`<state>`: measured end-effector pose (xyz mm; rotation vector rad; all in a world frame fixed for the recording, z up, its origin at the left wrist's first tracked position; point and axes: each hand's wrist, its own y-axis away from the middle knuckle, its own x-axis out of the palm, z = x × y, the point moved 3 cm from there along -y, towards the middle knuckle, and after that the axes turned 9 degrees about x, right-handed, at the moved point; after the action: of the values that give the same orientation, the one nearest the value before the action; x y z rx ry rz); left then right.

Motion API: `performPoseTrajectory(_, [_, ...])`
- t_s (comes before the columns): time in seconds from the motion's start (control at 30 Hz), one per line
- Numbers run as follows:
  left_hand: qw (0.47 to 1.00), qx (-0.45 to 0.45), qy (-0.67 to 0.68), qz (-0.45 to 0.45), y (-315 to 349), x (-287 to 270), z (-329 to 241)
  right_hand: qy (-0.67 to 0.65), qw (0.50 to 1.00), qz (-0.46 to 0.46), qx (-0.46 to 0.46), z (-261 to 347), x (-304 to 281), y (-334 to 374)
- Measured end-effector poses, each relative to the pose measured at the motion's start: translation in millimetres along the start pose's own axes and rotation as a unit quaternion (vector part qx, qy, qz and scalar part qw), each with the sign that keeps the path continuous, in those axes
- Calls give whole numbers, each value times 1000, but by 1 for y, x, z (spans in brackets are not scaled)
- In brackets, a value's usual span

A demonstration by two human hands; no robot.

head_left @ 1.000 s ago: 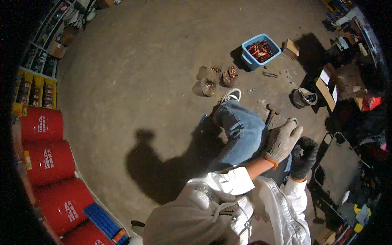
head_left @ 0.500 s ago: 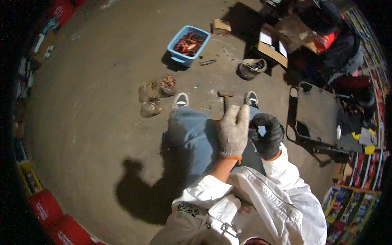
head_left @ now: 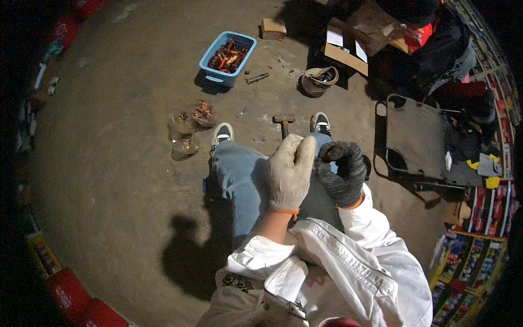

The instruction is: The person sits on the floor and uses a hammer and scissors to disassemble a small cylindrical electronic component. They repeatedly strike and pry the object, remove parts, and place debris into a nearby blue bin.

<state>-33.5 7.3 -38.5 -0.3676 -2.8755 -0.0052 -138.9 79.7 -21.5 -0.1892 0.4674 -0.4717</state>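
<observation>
My left hand (head_left: pixel 291 171), in a pale knit work glove, is held above my lap with its fingers folded down and its back toward me. Whatever those fingers hold, if anything, is hidden. Close beside it on the right is my right hand (head_left: pixel 343 173), its glove dark and coated. Thumb and fingers there curl into a ring, and I cannot make out anything between them. Just beyond the left hand, a hammer (head_left: pixel 284 119) lies on the floor between my shoes, part of its handle hidden behind the glove.
Ahead stands a blue plastic tub (head_left: pixel 219 79) of copper-coloured scrap. Clear bags (head_left: pixel 185 143) of metal bits sit left of my feet. A metal bar (head_left: pixel 257 78), a bucket (head_left: pixel 317 83), cardboard boxes (head_left: pixel 345 56) and a dark folding frame (head_left: pixel 411 136) lie ahead and right.
The view has shifted, moving the floor things slightly left and up in the picture. Both hands stay close together; the pale blue patch in the right hand's ring no longer shows.
</observation>
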Motion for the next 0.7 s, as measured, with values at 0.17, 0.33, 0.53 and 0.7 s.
performPoseTrajectory(0.17, [998, 10, 8, 61, 0, 8, -1, -30, 999, 0, 15, -10, -9, 6])
performPoseTrajectory(0.33, [995, 61, -79, -5, 2, 16, 2, 95, 995, -28, -24, -24, -12, 6])
performPoseTrajectory(0.53, [999, -14, -50, -4, -1, 11, 10, -74, 997, 16, 31, -26, -6, 11])
performPoseTrajectory(0.7, [999, 8, -15, -29, 3, 14, 5, -126, 986, -65, 91, -25, -11, 8])
